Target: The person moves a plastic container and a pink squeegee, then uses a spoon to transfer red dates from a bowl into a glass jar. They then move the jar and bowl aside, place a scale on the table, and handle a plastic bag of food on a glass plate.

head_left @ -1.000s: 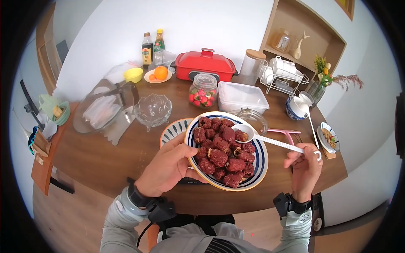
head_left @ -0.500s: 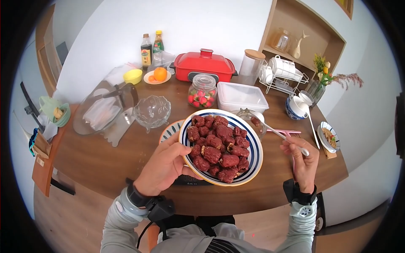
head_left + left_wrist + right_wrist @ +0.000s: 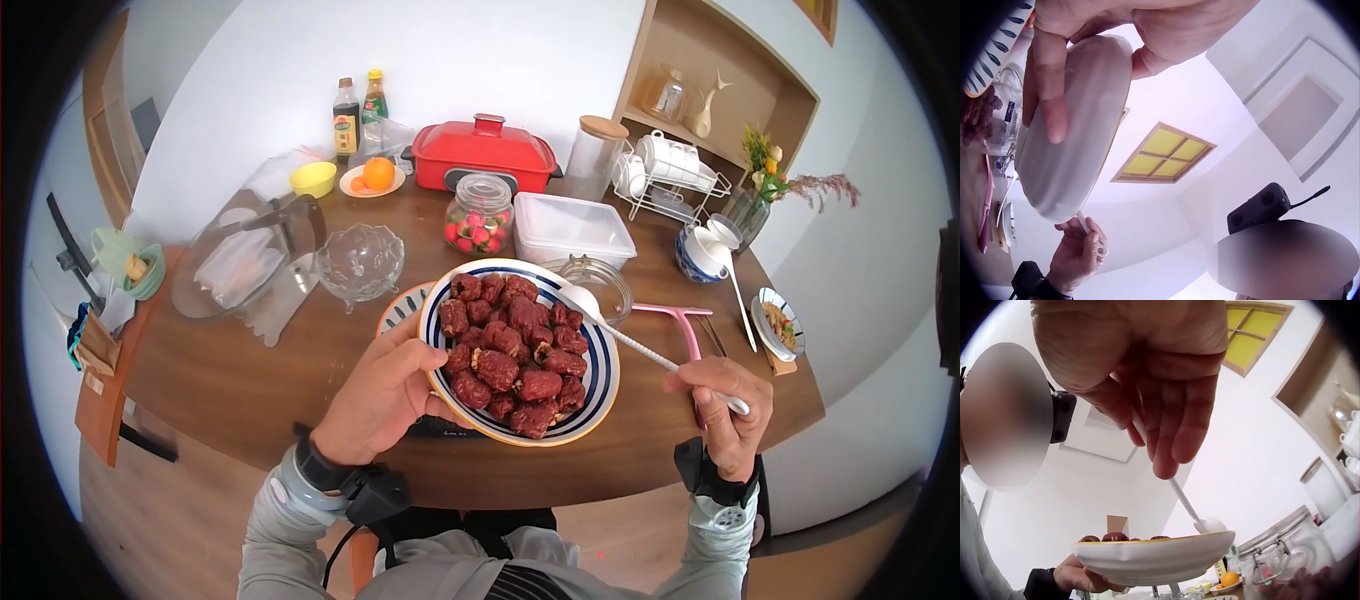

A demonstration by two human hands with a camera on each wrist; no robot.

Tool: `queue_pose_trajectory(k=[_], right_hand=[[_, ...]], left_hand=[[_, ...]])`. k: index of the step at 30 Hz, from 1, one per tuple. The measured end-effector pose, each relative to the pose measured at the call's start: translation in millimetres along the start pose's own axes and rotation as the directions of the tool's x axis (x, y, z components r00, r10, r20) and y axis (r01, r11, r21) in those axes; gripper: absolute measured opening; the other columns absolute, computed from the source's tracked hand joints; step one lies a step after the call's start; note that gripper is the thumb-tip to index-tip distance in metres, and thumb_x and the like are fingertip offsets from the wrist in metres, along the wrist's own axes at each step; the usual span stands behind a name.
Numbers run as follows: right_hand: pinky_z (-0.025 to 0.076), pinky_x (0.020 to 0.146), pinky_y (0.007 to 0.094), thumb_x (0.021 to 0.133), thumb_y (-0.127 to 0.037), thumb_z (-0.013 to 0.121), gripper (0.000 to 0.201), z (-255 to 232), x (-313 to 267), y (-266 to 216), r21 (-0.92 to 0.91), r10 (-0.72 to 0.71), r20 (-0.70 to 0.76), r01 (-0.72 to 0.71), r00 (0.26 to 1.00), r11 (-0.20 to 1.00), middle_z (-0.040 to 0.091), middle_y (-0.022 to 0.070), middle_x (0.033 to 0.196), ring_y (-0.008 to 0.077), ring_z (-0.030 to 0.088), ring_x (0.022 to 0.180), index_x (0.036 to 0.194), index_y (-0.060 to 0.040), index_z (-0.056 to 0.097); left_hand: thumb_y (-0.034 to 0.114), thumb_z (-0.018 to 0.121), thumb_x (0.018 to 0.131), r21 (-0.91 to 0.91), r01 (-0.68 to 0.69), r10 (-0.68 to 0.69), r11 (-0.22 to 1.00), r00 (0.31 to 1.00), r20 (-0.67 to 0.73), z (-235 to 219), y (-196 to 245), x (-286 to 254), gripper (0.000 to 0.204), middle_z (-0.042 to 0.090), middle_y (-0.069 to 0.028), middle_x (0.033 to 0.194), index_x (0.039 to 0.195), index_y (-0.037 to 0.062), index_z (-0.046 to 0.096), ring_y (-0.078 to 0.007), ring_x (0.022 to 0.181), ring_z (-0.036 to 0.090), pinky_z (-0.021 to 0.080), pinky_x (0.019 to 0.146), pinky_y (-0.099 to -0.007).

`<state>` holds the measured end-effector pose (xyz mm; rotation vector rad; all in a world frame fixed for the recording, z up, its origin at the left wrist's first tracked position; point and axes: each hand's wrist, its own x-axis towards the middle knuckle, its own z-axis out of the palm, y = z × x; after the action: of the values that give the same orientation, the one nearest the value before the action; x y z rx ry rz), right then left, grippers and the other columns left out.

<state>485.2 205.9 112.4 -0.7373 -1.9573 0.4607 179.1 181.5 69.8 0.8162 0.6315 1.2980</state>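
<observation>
My left hand [image 3: 380, 395] grips the left rim of a white bowl [image 3: 602, 398] with blue bands, raised above the table and heaped with wrinkled red dates [image 3: 497, 370]. Thumb over the rim, fingers under the base: the left wrist view shows this hold from below. My right hand [image 3: 732, 408] pinches the handle of a white spoon [image 3: 640, 350]. The spoon's head, rounded back up, overlaps the bowl's upper right rim. Just behind the bowl stands an open glass jar [image 3: 615, 290]; in the left wrist view dates [image 3: 982, 119] show inside it.
Behind the bowl are a lidded jar [image 3: 480, 232] of red-and-white items, a plastic box [image 3: 575, 228] and a red cooker [image 3: 487, 155]. A glass bowl [image 3: 360, 262] stands left. To the right lie a pink peeler [image 3: 680, 315] and a plate of food [image 3: 778, 325].
The spoon carried a date from the bowl right, over the open jar. Now the spoon is overturned without the date, back at the bowl's rim. The bowl shifted slightly left.
</observation>
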Motion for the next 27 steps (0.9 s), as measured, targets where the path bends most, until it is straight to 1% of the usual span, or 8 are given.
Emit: queue_pose_trajectory(k=[1,7,11,14,20,23,26,27], right_hand=[[0.050,0.064,0.0298,0.085,-0.010,0.058,0.018,-1,-2,0,0.004,0.003,0.007,-0.003,1.000,1.000,0.064,0.0159,0.073,0.0214,0.063,0.068,0.088,0.0056,0.064],[0.051,0.059,0.0314,0.088,-0.014,0.054,0.021,11,-12,16,0.348,0.228,-0.176,-0.156,0.958,0.924,0.064,0.0155,0.071,0.0238,0.064,0.061,0.091,0.0048,0.063],[0.051,0.056,0.0313,0.090,-0.018,0.052,0.023,9,-9,33,0.526,0.305,-0.231,-0.145,0.924,0.838,0.064,0.0155,0.071,0.0228,0.062,0.057,0.090,0.0030,0.061],[0.051,0.055,0.0304,0.091,-0.018,0.051,0.022,15,-9,34,0.500,0.296,-0.198,-0.163,0.934,0.851,0.064,0.0146,0.071,0.0218,0.062,0.056,0.090,0.0025,0.060],[0.051,0.053,0.0292,0.093,-0.017,0.047,0.022,15,-8,48,0.637,0.484,-0.235,-0.242,0.843,0.732,0.065,0.0124,0.072,0.0200,0.062,0.056,0.094,0.0014,0.059],[0.051,0.053,0.0281,0.093,-0.018,0.046,0.023,15,-8,50,0.695,0.530,-0.275,-0.215,0.802,0.686,0.065,0.0115,0.072,0.0189,0.062,0.058,0.096,0.0014,0.059],[0.051,0.054,0.0272,0.094,-0.018,0.045,0.024,10,-4,54,0.677,0.479,-0.345,-0.139,0.807,0.722,0.065,0.0117,0.075,0.0179,0.063,0.060,0.097,0.0017,0.058],[0.051,0.056,0.0265,0.094,-0.018,0.046,0.024,9,0,53,0.675,0.493,-0.373,-0.135,0.786,0.726,0.066,0.0119,0.077,0.0173,0.063,0.062,0.097,0.0023,0.058]], left_hand=[[0.007,0.044,0.084,-0.001,0.002,-0.002,1.000,1.000,0.001,-1,1,-1,0.051,0.052,-0.0141,0.120,0.133,0.0002,0.032,-0.0241,0.098,0.061,0.058,0.071,-0.0439],[0.008,0.045,0.084,-0.006,0.008,-0.008,1.000,1.000,-0.019,1,1,-5,0.050,0.052,-0.0142,0.120,0.132,-0.0007,0.033,-0.0240,0.098,0.061,0.058,0.071,-0.0434],[0.007,0.045,0.084,-0.043,0.013,-0.013,0.999,1.000,-0.009,0,0,-7,0.049,0.053,-0.0142,0.119,0.131,-0.0007,0.034,-0.0238,0.097,0.062,0.058,0.071,-0.0429],[0.007,0.045,0.084,-0.005,0.026,-0.026,1.000,1.000,-0.011,-1,2,-8,0.048,0.054,-0.0141,0.118,0.130,-0.0006,0.034,-0.0235,0.095,0.062,0.058,0.071,-0.0425],[0.007,0.044,0.085,-0.021,0.031,-0.032,0.999,0.999,-0.028,1,0,-7,0.046,0.054,-0.0131,0.117,0.130,0.0000,0.036,-0.0226,0.094,0.062,0.058,0.070,-0.0423],[0.007,0.044,0.085,-0.024,0.021,-0.022,0.999,0.999,-0.029,3,0,-6,0.046,0.054,-0.0129,0.117,0.130,0.0006,0.036,-0.0223,0.095,0.062,0.058,0.069,-0.0422],[0.008,0.044,0.085,-0.043,0.020,-0.020,0.999,1.000,-0.011,2,-4,-4,0.046,0.054,-0.0127,0.118,0.130,0.0009,0.036,-0.0224,0.095,0.062,0.058,0.069,-0.0423],[0.008,0.044,0.085,-0.040,0.016,-0.016,0.999,1.000,-0.018,2,-5,-4,0.046,0.054,-0.0127,0.118,0.130,0.0009,0.036,-0.0225,0.095,0.062,0.058,0.069,-0.0424]])
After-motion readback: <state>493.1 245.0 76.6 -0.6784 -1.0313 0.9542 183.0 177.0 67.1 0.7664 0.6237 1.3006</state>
